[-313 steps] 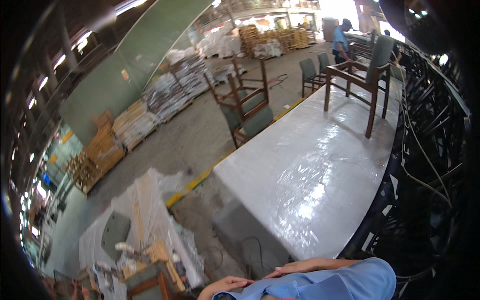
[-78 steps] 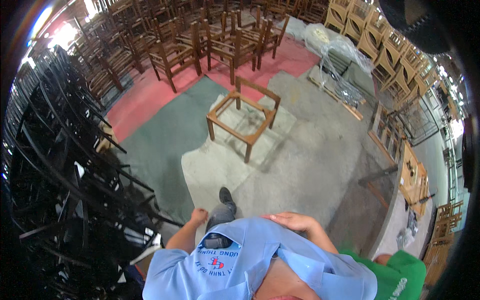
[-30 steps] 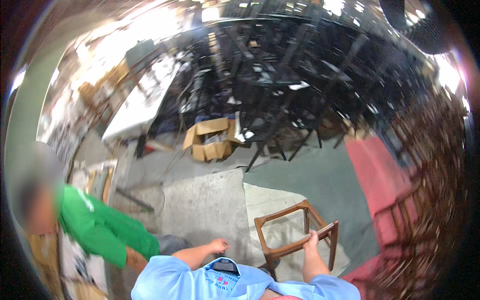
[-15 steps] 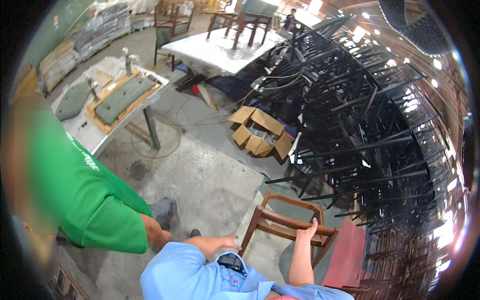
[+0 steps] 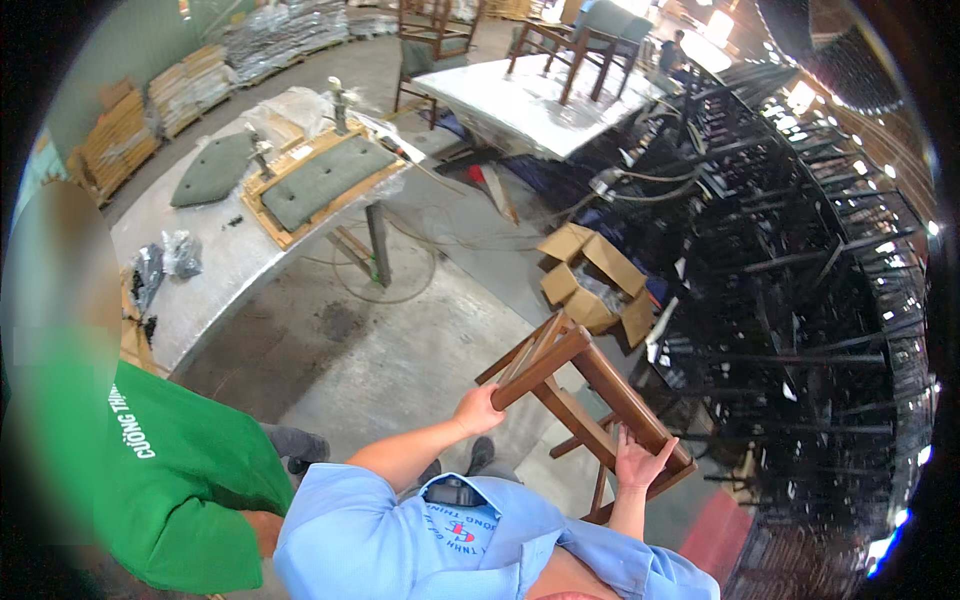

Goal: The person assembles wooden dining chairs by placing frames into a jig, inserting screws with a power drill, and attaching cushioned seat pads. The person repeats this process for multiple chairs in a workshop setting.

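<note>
A brown wooden chair frame (image 5: pixel 570 395) is tilted in front of me, off level, with its legs and rails showing. My left hand (image 5: pixel 478 410) is closed around the end of a frame part on its left side. At the lower right, my right hand (image 5: pixel 641 460) grips the thick rail from the near side, thumb and fingers against the wood. Part of the frame below the right hand is hidden by my forearm.
A person in a green shirt (image 5: pixel 190 490) stands close on my left. Beyond is a table (image 5: pixel 215 280) with grey-green cushion panels (image 5: pixel 335 180). An open cardboard box (image 5: pixel 597 280) sits on the floor ahead. Stacked dark frames (image 5: pixel 790 290) crowd the right; chairs stand on a white-topped table (image 5: pixel 480 100).
The chair frame has been lifted and turned, its left end rising. My left hand, apart from it before, now grasps it. The view has swung left.
</note>
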Available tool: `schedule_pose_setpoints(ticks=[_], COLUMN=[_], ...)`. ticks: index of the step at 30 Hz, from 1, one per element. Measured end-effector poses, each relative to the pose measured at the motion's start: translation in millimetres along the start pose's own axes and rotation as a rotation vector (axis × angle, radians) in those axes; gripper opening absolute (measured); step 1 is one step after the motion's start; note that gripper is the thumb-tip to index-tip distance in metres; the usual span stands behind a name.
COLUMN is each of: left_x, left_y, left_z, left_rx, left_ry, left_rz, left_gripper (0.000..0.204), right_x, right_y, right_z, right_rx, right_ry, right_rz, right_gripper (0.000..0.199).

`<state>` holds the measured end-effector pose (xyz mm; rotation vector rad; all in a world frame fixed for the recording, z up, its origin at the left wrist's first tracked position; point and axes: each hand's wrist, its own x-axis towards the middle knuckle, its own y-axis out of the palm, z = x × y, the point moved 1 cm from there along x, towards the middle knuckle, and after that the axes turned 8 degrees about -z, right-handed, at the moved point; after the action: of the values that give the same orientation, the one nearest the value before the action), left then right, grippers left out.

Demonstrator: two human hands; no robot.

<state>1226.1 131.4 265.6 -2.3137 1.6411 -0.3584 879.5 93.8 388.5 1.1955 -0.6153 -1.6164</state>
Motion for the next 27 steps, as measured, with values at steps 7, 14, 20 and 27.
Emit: schedule_pose_setpoints(ticks=[7, 14, 20, 27], left_x=[24.6, 28.5, 43.9, 51.6], left_y=[-54.3, -109.1, -120.7, -156.2], left_z=[24.3, 22.7, -55.6, -73.4], left_rx=[0.207, 0.249, 0.053, 0.038], left_ry=[-0.189, -0.237, -0.603, -0.758], left_rz=[-0.109, -0.280, -0.312, -0.494], left_gripper=[0.046, 0.044, 0.040, 0.038], right_x=[118.5, 190.1, 261.9, 364.3], right_y=[17.8, 74.7, 140.4, 134.2], right_z=[-55.1, -117.4, -145.4, -68.0], right_rx=[-0.203, -0.286, -0.543, -1.771], right_ry=[0.298, 0.590, 0.864, 0.165], right_rz=[0.188, 0.221, 0.392, 0.279], right_gripper=[0.065, 0.074, 0.056, 0.041])
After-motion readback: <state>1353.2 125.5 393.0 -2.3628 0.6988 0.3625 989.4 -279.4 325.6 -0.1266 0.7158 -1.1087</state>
